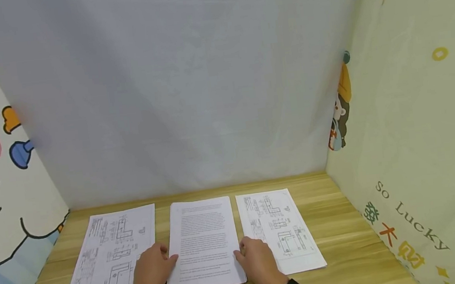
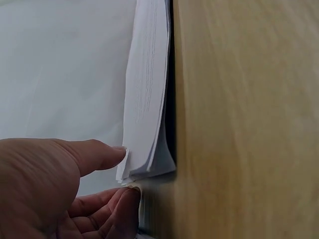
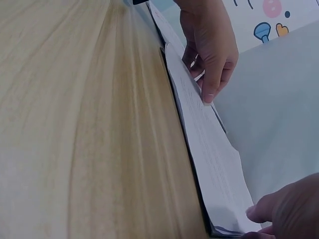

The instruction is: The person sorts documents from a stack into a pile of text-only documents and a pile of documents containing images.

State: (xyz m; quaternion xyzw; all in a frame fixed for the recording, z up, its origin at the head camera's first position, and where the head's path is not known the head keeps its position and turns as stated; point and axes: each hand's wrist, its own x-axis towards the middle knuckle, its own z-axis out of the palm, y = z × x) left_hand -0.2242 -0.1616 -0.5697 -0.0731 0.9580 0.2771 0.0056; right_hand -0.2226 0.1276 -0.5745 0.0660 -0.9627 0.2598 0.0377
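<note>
A stack of printed text pages (image 1: 205,245) lies in the middle of the table. My left hand (image 1: 151,269) pinches its left edge, the thumb on the top sheet and the other fingers curled at the side. At the opposite edge, my right hand (image 1: 261,262) holds the stack with its thumb on the paper. Sheet edges of the stack (image 2: 144,99) look slightly spread in the left wrist view. The right wrist view shows the left hand (image 3: 214,45) across the paper; the fingertips under the edges are partly hidden.
Stapled-looking drawing sheets (image 1: 86,270) lie to the left, with a red stamp at a lower corner. Another pile of technical drawings (image 1: 304,259) lies to the right. A white cloth (image 1: 188,95) hangs behind the wooden table (image 1: 358,258), with printed cloths (image 1: 426,114) on both sides.
</note>
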